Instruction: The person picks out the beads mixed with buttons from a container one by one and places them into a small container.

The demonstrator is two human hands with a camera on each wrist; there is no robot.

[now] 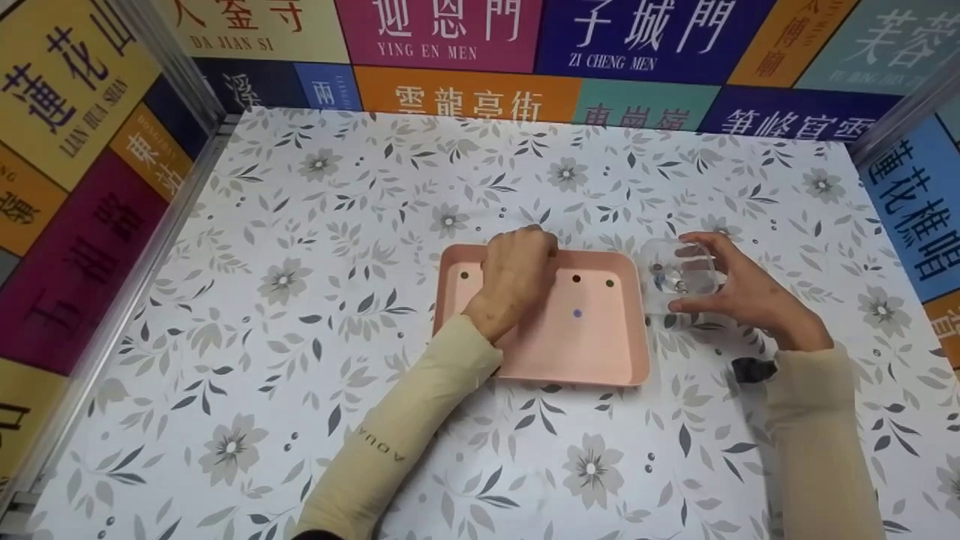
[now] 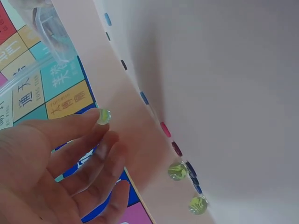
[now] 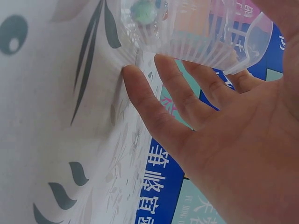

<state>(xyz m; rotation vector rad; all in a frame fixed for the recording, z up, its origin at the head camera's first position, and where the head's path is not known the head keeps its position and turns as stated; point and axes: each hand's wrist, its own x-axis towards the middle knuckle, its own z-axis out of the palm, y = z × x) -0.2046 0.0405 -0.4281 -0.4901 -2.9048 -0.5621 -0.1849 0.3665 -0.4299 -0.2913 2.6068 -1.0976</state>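
My left hand (image 1: 517, 274) is over the pink tray (image 1: 570, 360). In the left wrist view its thumb and a finger pinch a clear glass marble (image 2: 104, 116) with a yellow-green swirl. Two similar marbles (image 2: 178, 171) lie in the tray, near several coloured dots (image 1: 577, 313). Right of the tray, my right hand (image 1: 739, 289) holds a clear plastic container (image 1: 679, 262), with its thumb at the near side and fingers at the far side. A few marbles (image 3: 143, 12) show through the container's ribbed wall; how many is unclear.
A white tablecloth (image 1: 285, 420) with grey flowers and leaves covers the table. Colourful panels (image 1: 450, 34) with large characters stand along the back and both sides. A small black object (image 1: 752, 370) sits by the right sleeve's cuff.
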